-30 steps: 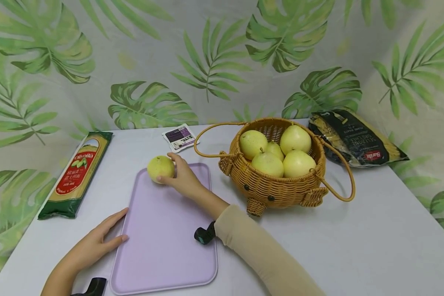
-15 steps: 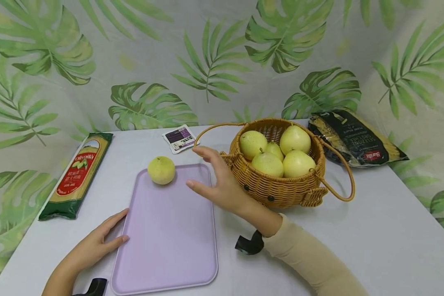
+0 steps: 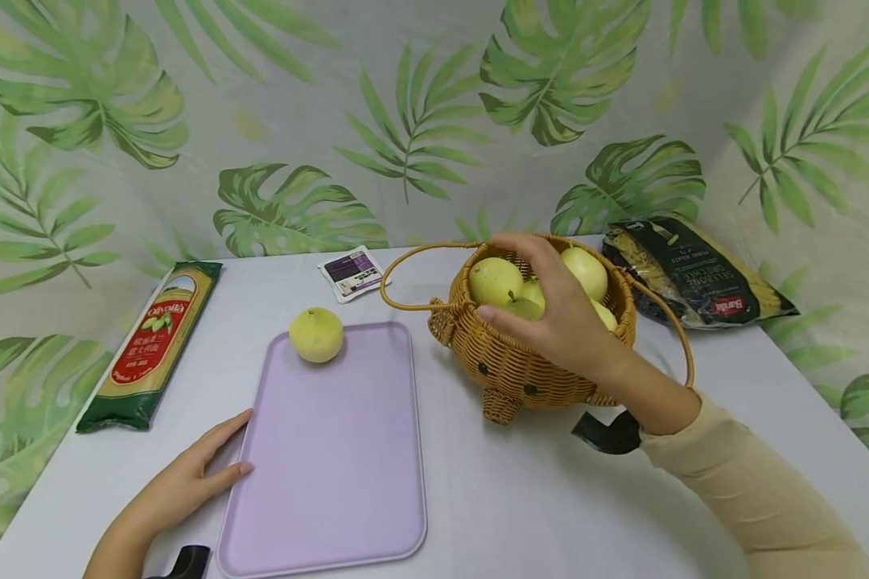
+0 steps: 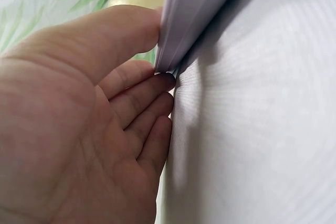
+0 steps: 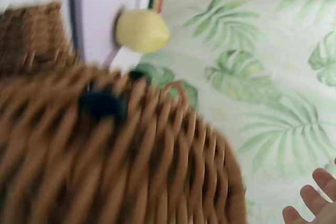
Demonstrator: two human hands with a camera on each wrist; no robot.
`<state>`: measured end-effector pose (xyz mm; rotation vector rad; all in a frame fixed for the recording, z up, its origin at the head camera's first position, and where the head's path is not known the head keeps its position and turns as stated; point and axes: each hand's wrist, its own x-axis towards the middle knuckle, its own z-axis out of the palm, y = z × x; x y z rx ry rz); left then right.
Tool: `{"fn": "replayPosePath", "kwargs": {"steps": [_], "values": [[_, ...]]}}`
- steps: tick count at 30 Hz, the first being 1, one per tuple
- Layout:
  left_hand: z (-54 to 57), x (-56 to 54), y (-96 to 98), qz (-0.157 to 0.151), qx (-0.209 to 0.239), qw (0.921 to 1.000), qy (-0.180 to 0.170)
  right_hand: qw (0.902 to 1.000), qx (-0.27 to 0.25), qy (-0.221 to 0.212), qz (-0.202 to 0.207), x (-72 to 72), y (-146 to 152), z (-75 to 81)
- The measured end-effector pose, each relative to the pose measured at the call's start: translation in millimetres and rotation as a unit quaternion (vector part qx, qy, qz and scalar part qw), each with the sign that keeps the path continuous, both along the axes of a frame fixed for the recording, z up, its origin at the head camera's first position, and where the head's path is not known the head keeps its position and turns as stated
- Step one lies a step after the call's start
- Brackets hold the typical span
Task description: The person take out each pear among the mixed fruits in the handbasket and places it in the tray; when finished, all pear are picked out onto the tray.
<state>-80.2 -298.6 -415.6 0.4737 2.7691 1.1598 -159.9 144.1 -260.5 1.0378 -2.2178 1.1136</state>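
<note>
Pears [image 3: 494,280] in basket [image 3: 507,366] – just below right fingers [image 3: 539,256]

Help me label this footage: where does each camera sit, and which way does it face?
Head: on the head, facing forward and down at tray and basket; left hand, right hand and sleeve show.
Left wrist: on that wrist, facing the tray's edge; the left hand shows.
Right wrist: on that wrist, facing the basket's side and backdrop; only some right fingers show.
Shared: head and right wrist both show the pear on the tray.
</note>
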Motion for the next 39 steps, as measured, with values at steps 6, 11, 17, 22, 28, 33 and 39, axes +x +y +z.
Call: {"fn": "replayPosePath", "kwargs": {"steps": [6, 11, 17, 22, 28, 33, 39], "values": [[-0.4, -0.9, -0.1, -0.003, 0.001, 1.0, 0.003, 0.994, 0.076, -0.072, -0.03, -17.1, 19, 12.5], [-1.0, -1.1, -0.1, 0.0, -0.002, 1.0, -0.005, 0.9835, 0.121, -0.126, -0.047, -31.9, 25, 17.7], [-1.2, -1.2, -0.6, 0.001, -0.001, 0.9999, -0.012, 0.9714, 0.13, -0.194, -0.04, -49.8, 27, 15.2], [-1.2, -1.1, -0.4, 0.0, 0.001, 0.9999, -0.011, 0.9654, 0.131, -0.223, -0.035, -61.8, 29, 9.4], [-2.2, -1.4, -0.9, -0.004, -0.002, 0.9999, 0.014, 0.9583, 0.13, -0.252, -0.029, -71.5, 28, 3.8], [-2.5, -1.7, -1.2, -0.012, 0.002, 0.9995, 0.03, 0.9501, 0.112, -0.291, -0.009, -76.4, 27, -2.8], [-2.4, -1.8, -0.9, -0.013, 0.002, 0.9994, 0.031, 0.9433, 0.124, -0.308, -0.014, -80.8, 27, -11.9]]}}
